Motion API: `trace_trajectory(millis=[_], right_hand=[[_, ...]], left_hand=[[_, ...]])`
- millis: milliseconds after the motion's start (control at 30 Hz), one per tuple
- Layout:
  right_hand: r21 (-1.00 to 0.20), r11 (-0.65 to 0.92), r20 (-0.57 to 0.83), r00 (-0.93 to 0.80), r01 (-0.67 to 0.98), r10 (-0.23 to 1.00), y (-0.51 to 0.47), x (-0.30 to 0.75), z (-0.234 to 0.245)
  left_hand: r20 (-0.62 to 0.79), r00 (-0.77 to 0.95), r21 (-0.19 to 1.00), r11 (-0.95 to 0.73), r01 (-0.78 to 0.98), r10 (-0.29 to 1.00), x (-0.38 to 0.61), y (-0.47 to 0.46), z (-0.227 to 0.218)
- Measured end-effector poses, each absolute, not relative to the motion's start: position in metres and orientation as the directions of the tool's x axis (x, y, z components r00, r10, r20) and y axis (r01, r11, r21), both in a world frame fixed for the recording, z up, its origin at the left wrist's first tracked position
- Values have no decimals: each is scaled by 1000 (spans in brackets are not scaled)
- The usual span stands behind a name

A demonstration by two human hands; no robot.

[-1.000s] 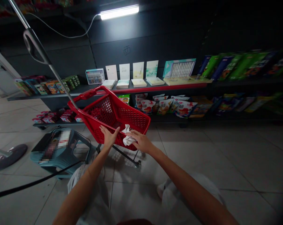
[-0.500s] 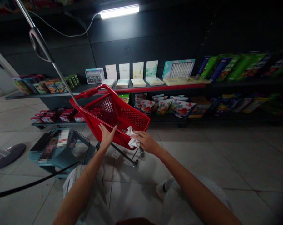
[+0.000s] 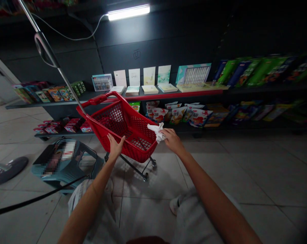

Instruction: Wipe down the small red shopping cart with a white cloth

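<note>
A red plastic shopping cart (image 3: 133,150) with perforated basket walls stands in front of me. My left hand (image 3: 115,145) holds the near side rim of its basket, thumb and fingers apart along the edge. In my right hand (image 3: 172,139) is a crumpled white cloth (image 3: 158,131), pinched in the fingers. It lies against the basket's far right corner, over the rim. Part of the cloth is hidden by my fingers.
A grey-blue plastic stool (image 3: 84,162) with items on it stands left of the cart. Behind the cart, a dark shelf (image 3: 143,97) carries notebooks and boxed sets, with snack bags (image 3: 177,115) below. A metal pole (image 3: 67,81) rises behind the cart's handle.
My right hand has moved with the cloth from the near front edge of the basket, right and away from me, to its far right corner. My left hand stays on the rim.
</note>
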State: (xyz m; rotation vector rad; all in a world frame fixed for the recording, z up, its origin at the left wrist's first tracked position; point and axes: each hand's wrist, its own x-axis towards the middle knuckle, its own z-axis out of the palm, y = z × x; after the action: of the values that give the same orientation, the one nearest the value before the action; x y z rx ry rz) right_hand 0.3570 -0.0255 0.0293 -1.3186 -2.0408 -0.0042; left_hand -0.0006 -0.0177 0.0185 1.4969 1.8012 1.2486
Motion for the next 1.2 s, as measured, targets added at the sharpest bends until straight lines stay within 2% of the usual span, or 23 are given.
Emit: trace_trajectory(millis=[67, 133, 167, 233, 300, 400, 567, 733, 900, 967, 1100, 1200], right_hand=[[-409, 417, 553, -143, 811, 821, -19, 358, 27], [-447, 384, 550, -91, 808, 830, -15, 356, 26], [-457, 377, 547, -79, 805, 833, -13, 353, 26], [-466, 366, 541, -69, 805, 838, -12, 345, 25], [-466, 356, 535, -63, 810, 843, -13, 333, 24], [-455, 379, 530, -96, 806, 842, -21, 310, 23], [-399, 433, 529, -183, 808, 829, -57, 273, 25], [-341, 533, 529, -311, 774, 790, -94, 246, 29], [-289, 632, 514, -441, 719, 736, -77, 267, 34], [-292, 587, 533, -381, 755, 756, -55, 290, 33], [-369, 426, 594, -143, 826, 791, -16, 331, 30], [-408, 360, 590, -58, 839, 805, -5, 338, 29]], left_hand=[[223, -302, 850, -32, 527, 927, 2, -22, 21], [362, -291, 784, -120, 610, 886, 8, -32, 26], [456, -245, 717, -190, 671, 856, 11, -38, 28], [580, -33, 536, -351, 767, 814, 20, -51, 33], [558, 264, 376, -523, 765, 787, 28, -63, 36], [486, 452, 279, -622, 731, 748, 37, -72, 36], [475, 477, 207, -621, 756, 740, 38, -71, 35], [459, 462, 185, -590, 786, 759, 36, -72, 36], [460, 474, 186, -604, 775, 751, 34, -72, 36], [461, 474, 186, -604, 775, 750, 35, -72, 36], [464, 460, 181, -590, 787, 757, 36, -73, 36], [468, 460, 181, -591, 786, 755, 37, -72, 35]])
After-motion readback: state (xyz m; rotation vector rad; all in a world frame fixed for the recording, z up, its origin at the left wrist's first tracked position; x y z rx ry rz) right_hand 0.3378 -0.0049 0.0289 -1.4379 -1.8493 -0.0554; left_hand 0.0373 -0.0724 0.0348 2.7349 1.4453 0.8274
